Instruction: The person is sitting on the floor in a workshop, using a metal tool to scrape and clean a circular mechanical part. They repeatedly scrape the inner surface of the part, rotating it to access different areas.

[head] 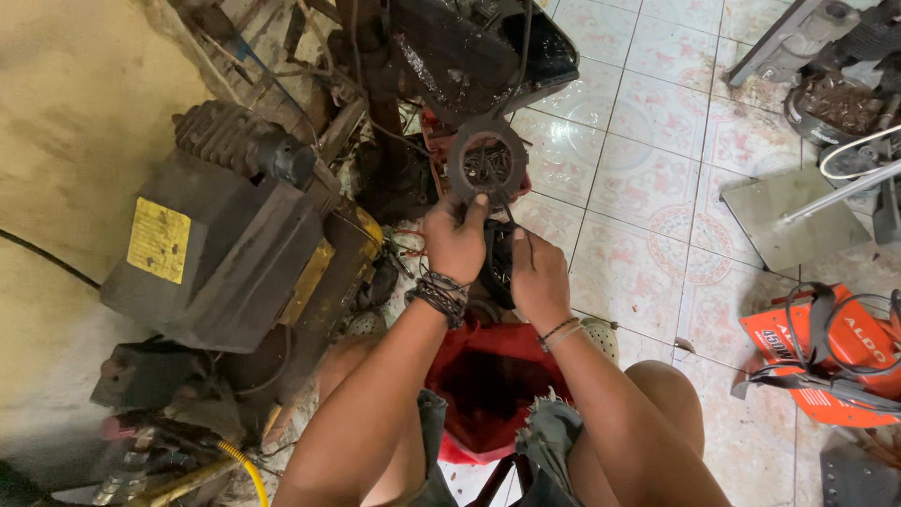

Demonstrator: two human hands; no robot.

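1. The left hand (454, 235) is closed on the lower edge of a dark ring (486, 161), with the thumb on its front face, and holds it up in front of the person.
2. The right hand (537, 274) is just beside the left one, a little lower. Its fingers are bent inward and seem to pinch something thin and dark; what it is, I cannot tell.
3. The ring is round and flat, with a wide hole in the middle. It is above a red tray (441, 141) with small dark parts in it.
4. Both wrists carry bracelets: many dark bands on the left, thin ones on the right.
5. Between the person's knees, under the hands, stands a red bucket (488, 390).
6. To the left there is a grey motor (221, 253) with a yellow label, next to a bare wall.
7. Above the ring is a black, oily machine part (469, 52).
8. To the right the tiled floor (648, 141) has a pink pattern, and an orange machine (826, 361) lies on it, well apart from the hands.
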